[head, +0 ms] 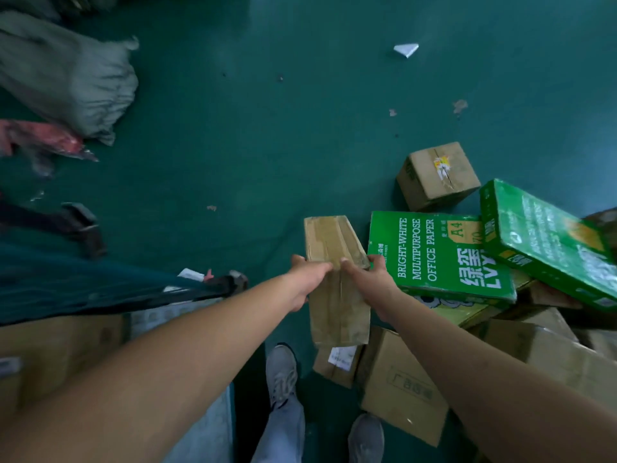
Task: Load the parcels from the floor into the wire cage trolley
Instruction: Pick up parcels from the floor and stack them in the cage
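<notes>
A long brown cardboard parcel [335,262], taped along its top, is held above the green floor in front of me. My left hand [309,279] grips its left side and my right hand [367,279] grips its right side, fingers curled over the top edge. To its right lie two green office-paper boxes [440,255] [547,238] on a heap of brown parcels [404,385]. A small brown box [437,175] stands on the floor beyond them. No wire cage is plainly visible.
Grey sacks [66,75] and a red bag [43,138] lie at the far left. A dark blue cover and cardboard [60,349] sit at the lower left. My shoes [282,372] stand on the floor below the parcel. Paper scraps [405,50] dot the open floor.
</notes>
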